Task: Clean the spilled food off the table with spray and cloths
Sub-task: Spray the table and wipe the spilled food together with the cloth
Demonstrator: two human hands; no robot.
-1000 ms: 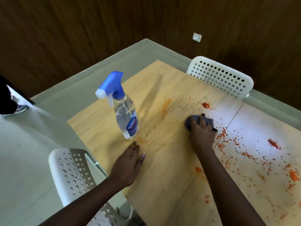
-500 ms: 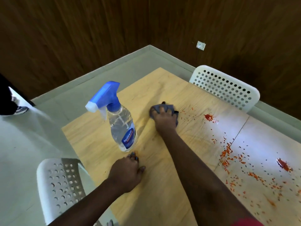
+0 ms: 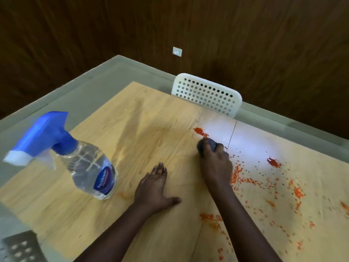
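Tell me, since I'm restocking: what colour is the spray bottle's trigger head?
Blue, with a white nozzle tip, on the spray bottle; head view.

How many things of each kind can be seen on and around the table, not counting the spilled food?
Spray bottle: 1
Cloth, under the right hand: 1
White perforated chairs: 2
Table: 1
Hands, including the left hand: 2
Total: 7

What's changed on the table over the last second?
The right hand swept the blue cloth left towards the spray bottle, then back right, up to the red blob. The left hand stays flat on the table; the bottle hasn't moved.
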